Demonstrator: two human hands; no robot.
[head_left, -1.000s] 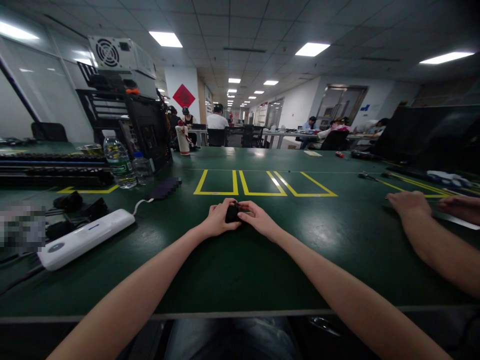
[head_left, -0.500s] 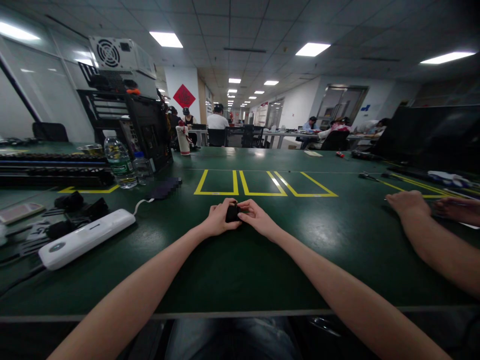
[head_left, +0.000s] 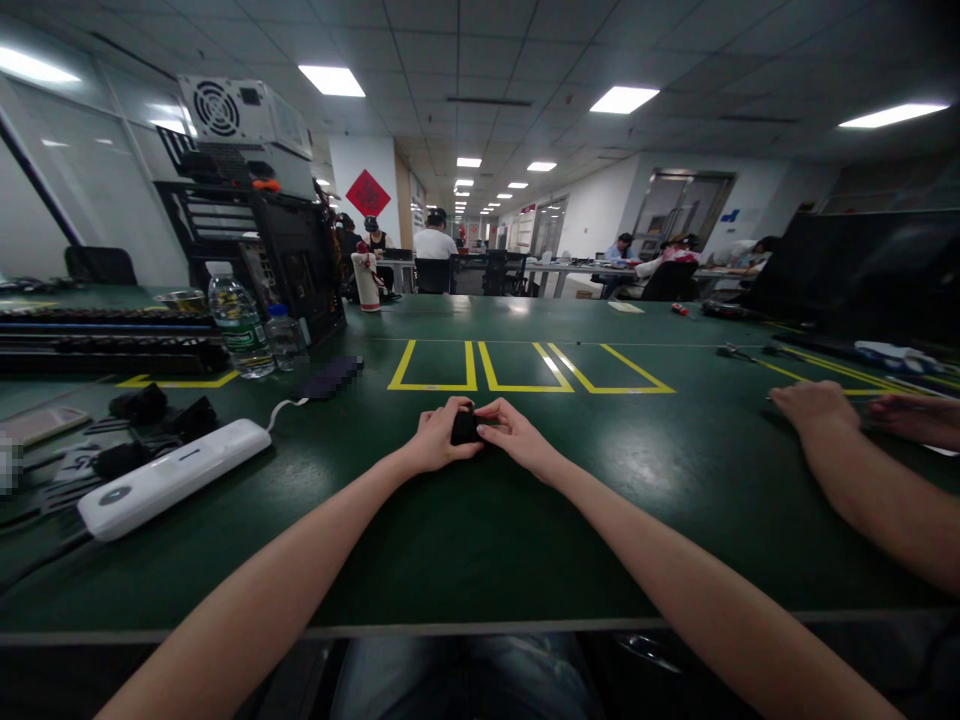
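A small black object (head_left: 465,427) sits between my two hands, low over the green table (head_left: 480,540); its kind cannot be made out. My left hand (head_left: 439,437) is closed around its left side, thumb at the near edge and fingers over the far edge. From the right, my right hand (head_left: 514,437) pinches it with thumb and fingers. Parts of the object are hidden behind the fingers. Just beyond the hands, yellow tape outlines (head_left: 525,389) mark the tabletop.
On the left lie a white power strip (head_left: 176,478) and black parts (head_left: 139,403). Behind them stand a water bottle (head_left: 238,325), a smaller blue-capped bottle (head_left: 285,338) and a computer case (head_left: 300,255). Another person's hand (head_left: 817,408) rests at the right, near a dark monitor (head_left: 862,275).
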